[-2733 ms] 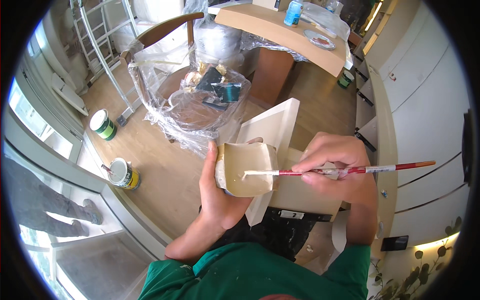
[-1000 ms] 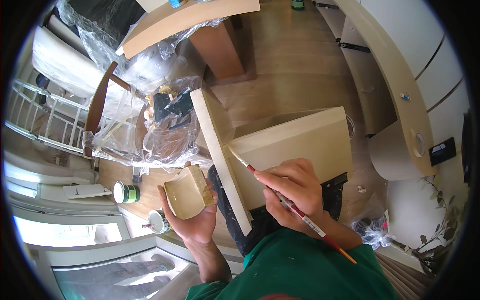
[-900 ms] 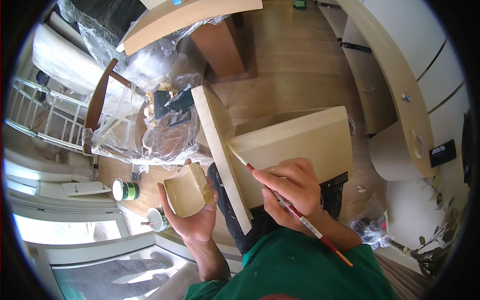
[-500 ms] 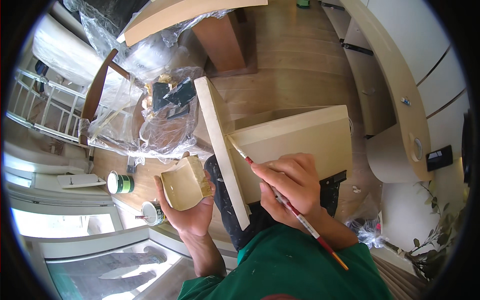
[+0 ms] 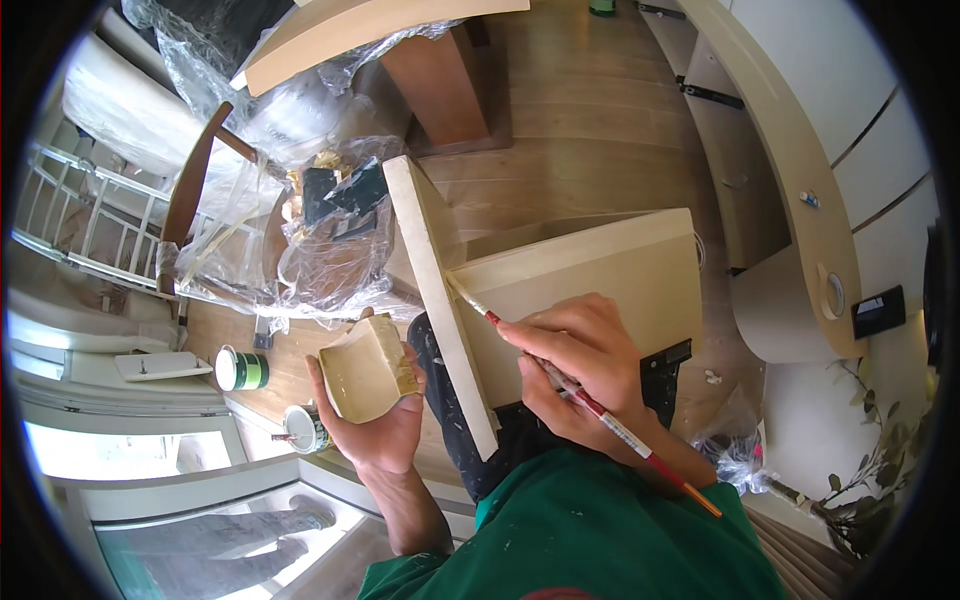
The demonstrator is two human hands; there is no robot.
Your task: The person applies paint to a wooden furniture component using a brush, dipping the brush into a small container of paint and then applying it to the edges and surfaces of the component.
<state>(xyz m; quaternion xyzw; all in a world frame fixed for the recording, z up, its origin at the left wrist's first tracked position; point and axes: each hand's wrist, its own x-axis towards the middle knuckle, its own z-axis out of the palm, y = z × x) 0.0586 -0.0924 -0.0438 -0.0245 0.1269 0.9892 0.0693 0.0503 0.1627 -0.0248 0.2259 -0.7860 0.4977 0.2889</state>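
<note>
While left hand [image 5: 380, 420] cups a small cream paint tray [image 5: 368, 368], right hand [image 5: 580, 370] pinches a red-handled brush [image 5: 590, 400] at the pale wooden panel [image 5: 600, 280]'s inner corner; coverage looks nearly complete.

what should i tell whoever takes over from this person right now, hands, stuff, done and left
Left hand: holds a small cream-coated tray, open side up.
Right hand: grips a thin red-handled brush, bristle tip on the corner where the cream panel meets the upright board across the lap.
Two paint cans stand on the wood floor at the left, beside plastic-wrapped furniture.
Done: the panel's faces look evenly cream.
Left: the joint at the brush tip is in progress; how much remains cannot be told.
</note>
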